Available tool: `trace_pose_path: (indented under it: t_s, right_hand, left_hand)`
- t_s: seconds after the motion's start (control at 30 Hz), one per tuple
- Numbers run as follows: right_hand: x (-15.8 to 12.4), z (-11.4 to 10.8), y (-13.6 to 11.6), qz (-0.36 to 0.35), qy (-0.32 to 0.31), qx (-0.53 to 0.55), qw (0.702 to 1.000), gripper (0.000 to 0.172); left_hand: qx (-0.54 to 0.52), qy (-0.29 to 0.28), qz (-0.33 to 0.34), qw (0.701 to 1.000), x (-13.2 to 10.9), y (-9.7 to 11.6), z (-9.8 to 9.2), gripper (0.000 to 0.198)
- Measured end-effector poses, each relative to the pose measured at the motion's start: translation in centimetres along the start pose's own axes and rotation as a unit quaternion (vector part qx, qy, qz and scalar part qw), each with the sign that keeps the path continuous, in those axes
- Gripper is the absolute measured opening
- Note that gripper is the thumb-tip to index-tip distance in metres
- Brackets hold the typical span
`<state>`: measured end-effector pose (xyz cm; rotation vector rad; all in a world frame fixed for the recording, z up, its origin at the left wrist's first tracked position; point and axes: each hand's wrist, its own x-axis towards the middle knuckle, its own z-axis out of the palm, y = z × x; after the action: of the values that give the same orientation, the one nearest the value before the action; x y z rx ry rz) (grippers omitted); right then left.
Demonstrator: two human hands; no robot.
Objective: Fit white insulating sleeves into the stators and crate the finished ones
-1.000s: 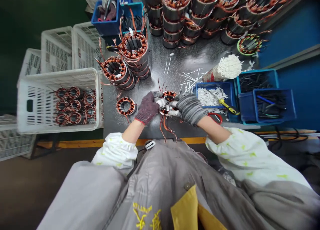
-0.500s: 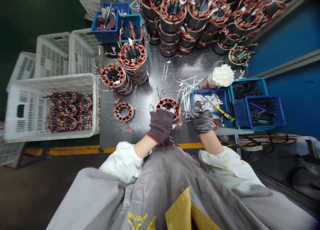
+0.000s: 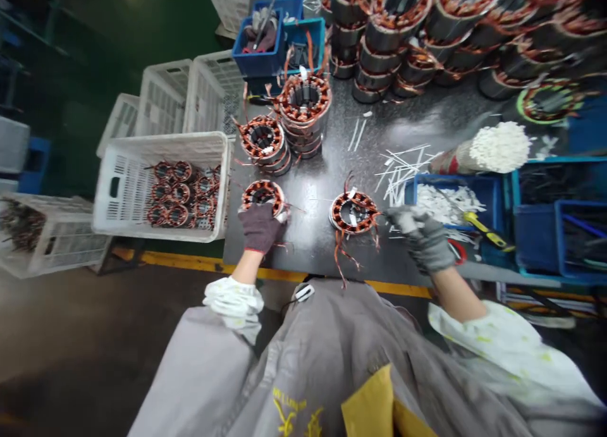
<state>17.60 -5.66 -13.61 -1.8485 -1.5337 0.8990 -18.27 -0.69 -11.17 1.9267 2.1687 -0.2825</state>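
My left hand [image 3: 260,228], in a dark purple glove, grips the near side of a copper-wound motor stator [image 3: 262,189] that sits low on the bench. Its fingers curl over the rim. A second stator [image 3: 355,213] lies by itself in front of me, white strips in its bore and copper leads trailing toward the bench edge. Just right of it, my right hand [image 3: 424,238] in a grey glove has its fingers closed, somewhat blurred; what they hold is hidden. Close by that hand, a blue tray [image 3: 493,200] holds white pieces, and a yellow-handled tool [image 3: 488,231] lies across it.
Stacked stators [image 3: 303,117] stand behind my left hand, and taller stacks [image 3: 398,38] line the back. A bundle of white sticks [image 3: 497,147] lies at right beside scattered sticks [image 3: 403,168]. At left is a white crate [image 3: 161,143] of stators; blue bins [image 3: 540,234] stand far right.
My left hand has left the middle stator and moved left onto the other one. My right hand has come off the blue tray, toward the middle stator's side. The view has swung left.
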Motion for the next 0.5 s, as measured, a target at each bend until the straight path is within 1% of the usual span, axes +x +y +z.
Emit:
trace_pose_path:
  t_s: [0.03, 0.07, 0.13, 0.2, 0.23, 0.27, 0.3, 0.33, 0.4, 0.47, 0.5]
  right_hand:
    - [0.6, 0.5, -0.8, -0.038, -0.043, -0.037, 0.998, 0.043]
    - [1.3, 1.0, -1.6, -0.082, -0.093, -0.098, 0.987, 0.041]
    - [2.6, 2.0, -3.3, -0.138, -0.176, -0.246, 0.943, 0.041]
    - [3.4, 3.2, -4.7, -0.135, -0.209, -0.357, 0.900, 0.046]
    - [3.5, 3.7, -5.2, -0.120, -0.212, -0.386, 0.890, 0.049]
    - [3.3, 4.3, -5.6, -0.106, -0.211, -0.397, 0.887, 0.051]
    - [3.0, 5.0, -5.6, -0.097, -0.207, -0.391, 0.891, 0.049]
    - [2.4, 5.6, -5.5, -0.093, -0.201, -0.370, 0.902, 0.045]
    - [1.0, 6.8, -4.5, -0.087, -0.164, -0.281, 0.942, 0.036]
    - [-0.3, 7.5, -3.0, -0.050, -0.077, -0.138, 0.986, 0.035]
    - [-0.7, 7.6, -2.2, -0.026, -0.032, -0.066, 0.997, 0.037]
  left_hand:
    - [0.011, -0.010, -0.002, 1.000, 0.4, -0.4, 0.5, 0.044]
    - [0.013, -0.007, -0.001, 1.000, 0.6, -0.6, 0.9, 0.042]
    - [0.009, 0.033, 0.003, 0.999, 0.1, -0.1, 1.1, 0.044]
    - [-0.016, 0.092, 0.041, 0.995, -0.9, 1.6, 0.6, 0.049]
    - [-0.044, 0.110, 0.078, 0.990, -1.3, 2.9, 0.4, 0.050]
    - [-0.081, 0.117, 0.124, 0.982, -1.5, 4.5, 0.2, 0.049]
    - [-0.124, 0.110, 0.173, 0.971, -1.3, 6.3, 0.1, 0.046]
    - [-0.162, 0.093, 0.213, 0.959, -0.7, 8.1, 0.1, 0.044]
    - [-0.197, 0.058, 0.267, 0.942, 1.3, 11.4, 0.5, 0.041]
    - [-0.213, 0.018, 0.308, 0.927, 3.7, 13.7, 1.0, 0.042]
    - [-0.227, -0.002, 0.323, 0.919, 4.7, 14.3, 1.3, 0.042]
